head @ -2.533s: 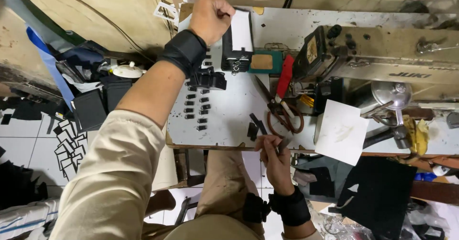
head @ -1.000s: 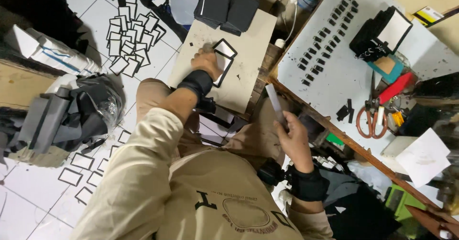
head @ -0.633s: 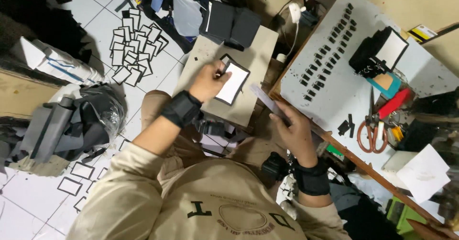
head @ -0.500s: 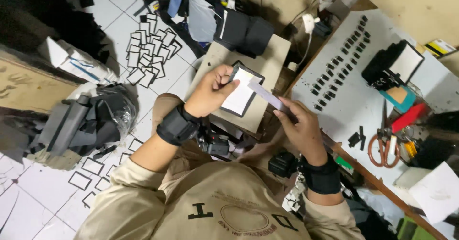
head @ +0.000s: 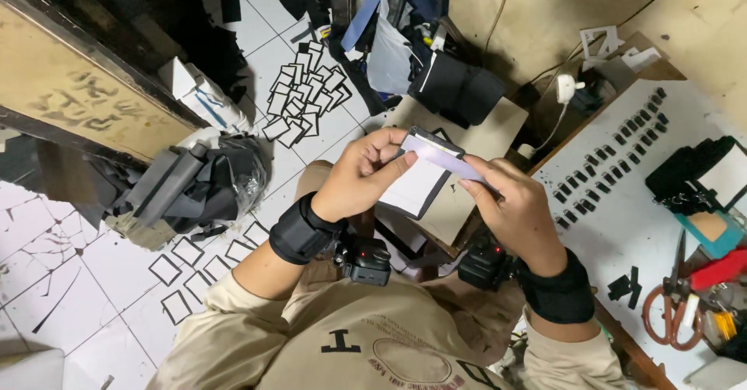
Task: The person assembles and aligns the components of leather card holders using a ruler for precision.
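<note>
Black-bordered white panel [head: 416,184]: held up between both hands above the lap, long axis tilted down-left.
Left hand [head: 359,176]: nearer, pinching the panel's left edge.
Right hand [head: 510,207]: pinching a pale strip [head: 447,159] laid across the panel's top.

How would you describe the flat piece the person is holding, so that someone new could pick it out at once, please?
Start at the small beige table below the white worktable; just in front of it the left hand and right hand meet. Between them is a white rectangular card with a black border, held up in the air. Similar black-edged pieces all lie on the tiled floor.
</note>
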